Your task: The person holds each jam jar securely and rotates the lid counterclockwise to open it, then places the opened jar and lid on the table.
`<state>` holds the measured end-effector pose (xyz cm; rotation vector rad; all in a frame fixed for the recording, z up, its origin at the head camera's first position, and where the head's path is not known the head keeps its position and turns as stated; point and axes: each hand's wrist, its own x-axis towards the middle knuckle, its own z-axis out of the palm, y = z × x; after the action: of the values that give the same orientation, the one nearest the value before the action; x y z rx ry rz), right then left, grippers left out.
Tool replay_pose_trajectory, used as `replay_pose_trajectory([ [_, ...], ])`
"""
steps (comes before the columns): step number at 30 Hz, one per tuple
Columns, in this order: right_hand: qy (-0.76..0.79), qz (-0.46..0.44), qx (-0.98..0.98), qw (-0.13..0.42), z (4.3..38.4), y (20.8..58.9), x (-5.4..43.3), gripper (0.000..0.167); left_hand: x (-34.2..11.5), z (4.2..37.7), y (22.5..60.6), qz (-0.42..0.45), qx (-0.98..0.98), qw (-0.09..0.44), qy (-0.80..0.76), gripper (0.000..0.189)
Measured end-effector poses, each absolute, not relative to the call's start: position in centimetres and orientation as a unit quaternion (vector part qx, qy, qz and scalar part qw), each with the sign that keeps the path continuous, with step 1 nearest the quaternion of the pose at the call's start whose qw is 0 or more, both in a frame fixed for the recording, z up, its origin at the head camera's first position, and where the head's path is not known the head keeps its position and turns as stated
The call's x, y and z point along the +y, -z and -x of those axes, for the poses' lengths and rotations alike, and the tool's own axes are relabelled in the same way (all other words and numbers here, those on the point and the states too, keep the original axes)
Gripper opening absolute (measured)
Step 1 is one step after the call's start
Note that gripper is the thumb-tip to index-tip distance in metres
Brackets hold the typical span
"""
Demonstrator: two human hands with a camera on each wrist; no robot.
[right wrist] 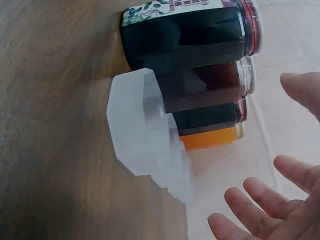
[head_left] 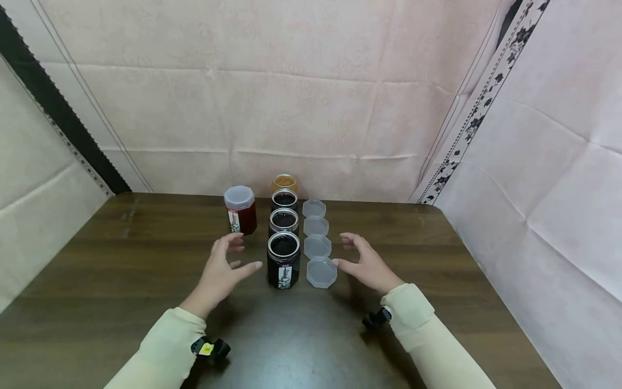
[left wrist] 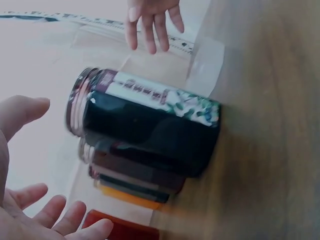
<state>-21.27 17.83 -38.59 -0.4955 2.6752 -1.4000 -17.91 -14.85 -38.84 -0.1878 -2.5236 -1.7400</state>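
Note:
A row of open glass jars runs away from me down the middle of the table. Nearest is a dark jar (head_left: 284,265) with a label, then two more dark jars, and an amber jar (head_left: 284,182) at the far end. Several translucent octagonal lids (head_left: 321,272) lie in a line along their right side. My left hand (head_left: 220,272) hovers left of the nearest jar, holding nothing, thumb and fingers spread. On the other side, my right hand (head_left: 367,265) is held beside the nearest lids, fingers apart and holding nothing; whether its thumb touches a lid I cannot tell.
A red jar (head_left: 241,210) with its lid on stands at the back left, beyond my left fingertips. The brown wooden table (head_left: 121,281) ends at a pale cloth backdrop (head_left: 291,108), with more cloth hanging at both sides.

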Motion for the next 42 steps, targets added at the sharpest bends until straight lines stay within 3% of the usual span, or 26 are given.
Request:
replay_pose_trajectory([
  [42, 0.475, 0.17, 0.863, 0.034, 21.7, 36.1, 16.4, 0.066, -17.0, 23.6, 39.9, -0.054, -0.826, 0.129, 0.546, 0.075],
])
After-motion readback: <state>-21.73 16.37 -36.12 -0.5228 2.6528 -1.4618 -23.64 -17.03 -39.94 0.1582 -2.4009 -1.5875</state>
